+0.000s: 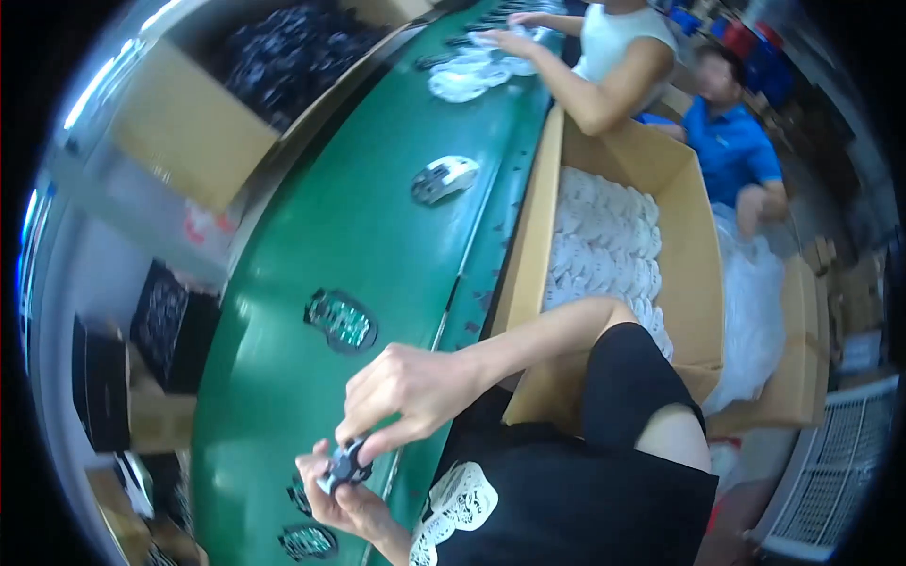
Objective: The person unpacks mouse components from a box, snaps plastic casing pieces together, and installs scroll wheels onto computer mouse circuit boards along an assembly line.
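Over the near end of the green conveyor belt, both of my hands close on a small computer mouse with dark and pale grey parts. My left hand cradles it from below. From above, my right hand grips its upper side with bent fingers. The fingers cover much of the mouse. Just beyond my hands lies a black mouse base with a green circuit board. Another mouse base lies beside my left hand, with a further dark piece partly hidden behind the fingers.
A white-and-grey mouse lies farther up the belt. An open carton of stacked white shells stands at my right. A box of black parts sits beyond the belt. Two co-workers are at the far right; one's hands are over bagged parts.
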A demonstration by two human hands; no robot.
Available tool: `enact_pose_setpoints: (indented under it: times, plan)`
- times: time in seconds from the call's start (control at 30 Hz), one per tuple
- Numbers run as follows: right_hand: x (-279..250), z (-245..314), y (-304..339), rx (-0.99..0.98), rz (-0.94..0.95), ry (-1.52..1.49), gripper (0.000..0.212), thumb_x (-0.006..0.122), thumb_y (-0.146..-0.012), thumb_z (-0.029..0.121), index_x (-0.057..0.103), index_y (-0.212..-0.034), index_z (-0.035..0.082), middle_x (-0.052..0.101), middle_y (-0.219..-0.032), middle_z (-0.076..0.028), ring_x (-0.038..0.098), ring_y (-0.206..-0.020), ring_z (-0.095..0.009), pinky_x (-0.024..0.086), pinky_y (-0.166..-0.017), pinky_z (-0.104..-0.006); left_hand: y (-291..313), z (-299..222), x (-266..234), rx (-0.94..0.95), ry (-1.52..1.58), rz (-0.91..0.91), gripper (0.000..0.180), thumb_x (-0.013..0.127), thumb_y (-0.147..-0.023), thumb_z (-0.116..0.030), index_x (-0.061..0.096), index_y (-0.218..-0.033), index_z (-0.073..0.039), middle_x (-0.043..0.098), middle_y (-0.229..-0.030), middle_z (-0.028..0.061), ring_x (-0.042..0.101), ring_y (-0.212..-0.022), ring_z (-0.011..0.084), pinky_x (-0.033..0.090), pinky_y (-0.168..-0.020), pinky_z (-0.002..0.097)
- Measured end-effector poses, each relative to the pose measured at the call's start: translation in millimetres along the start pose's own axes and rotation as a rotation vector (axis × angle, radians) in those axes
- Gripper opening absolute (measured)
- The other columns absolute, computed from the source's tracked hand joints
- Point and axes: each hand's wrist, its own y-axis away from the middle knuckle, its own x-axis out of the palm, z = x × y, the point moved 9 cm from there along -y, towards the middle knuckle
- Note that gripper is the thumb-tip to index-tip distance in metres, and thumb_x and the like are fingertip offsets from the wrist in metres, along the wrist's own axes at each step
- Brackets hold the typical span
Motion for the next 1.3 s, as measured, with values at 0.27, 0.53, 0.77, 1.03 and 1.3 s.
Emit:
enact_pose_setpoints:
  times: [0.27, 0.53, 0.77, 1.03, 1.3]
  plan:
    - [-0.4, -30.2, 16.8, 0.292, 0.071, -0.036, 0.029, 0.073, -0.09, 0.031, 0.073, -0.105, 0.005, 0.071, -0.086, -0.008, 0.066, -0.078, -0.027, 0.053, -0.066, -0.0385, -2.8, 24.8, 9.5, -0.16, 0.049, 0.046, 0.051, 0.063, -0.1, -0.041, 0.054, -0.127, 0.002, 0.058, -0.117, 0.0119, 0.06, -0.106, 0.0191, 0.054, -0.087, 0.0309]
    - [-0.6, -3.5, 14.8, 0.14, -0.049, 0.127, 0.031, 0.072, -0.087, 0.027, 0.071, -0.106, 0.003, 0.071, -0.095, -0.011, 0.067, -0.088, -0.029, 0.056, -0.07, -0.0395, -2.2, 10.3, 21.1, -0.145, -0.011, 0.139, 0.05, 0.081, -0.084, -0.012, 0.051, -0.124, -0.004, 0.051, -0.107, 0.0069, 0.052, -0.107, 0.0187, 0.041, -0.1, 0.0353]
    - [-0.4, 10.9, 10.3, 0.115, -0.013, 0.075, 0.028, 0.078, -0.084, 0.021, 0.073, -0.106, 0.003, 0.072, -0.091, -0.014, 0.07, -0.083, -0.03, 0.057, -0.069, -0.0376, -2.8, -13.1, 21.6, 0.001, -0.021, 0.155, 0.039, 0.087, -0.078, -0.013, 0.062, -0.107, -0.006, 0.061, -0.098, 0.0052, 0.056, -0.104, 0.0236, 0.04, -0.104, 0.047]
    - [-4.7, 9.4, 6.3, 0.13, 0.132, -0.014, 0.034, 0.084, -0.078, 0.014, 0.074, -0.109, 0.003, 0.074, -0.098, -0.013, 0.071, -0.087, -0.025, 0.058, -0.069, -0.0335, -2.4, -27.1, 41.0, 0.055, 0.01, 0.213, 0.041, 0.088, -0.069, -0.005, 0.067, -0.103, -0.009, 0.073, -0.094, 0.0037, 0.063, -0.092, 0.0182, 0.039, -0.1, 0.0431]
    - [-4.8, -14.2, 10.7, 0.34, 0.159, -0.226, 0.036, 0.084, -0.078, 0.006, 0.075, -0.113, 0.006, 0.075, -0.103, -0.01, 0.071, -0.09, -0.016, 0.061, -0.066, -0.0269, -0.5, -10.6, 30.7, 0.005, 0.29, 0.221, 0.048, 0.09, -0.067, -0.002, 0.063, -0.107, -0.009, 0.069, -0.099, 0.0023, 0.06, -0.099, 0.0173, 0.036, -0.103, 0.0417]
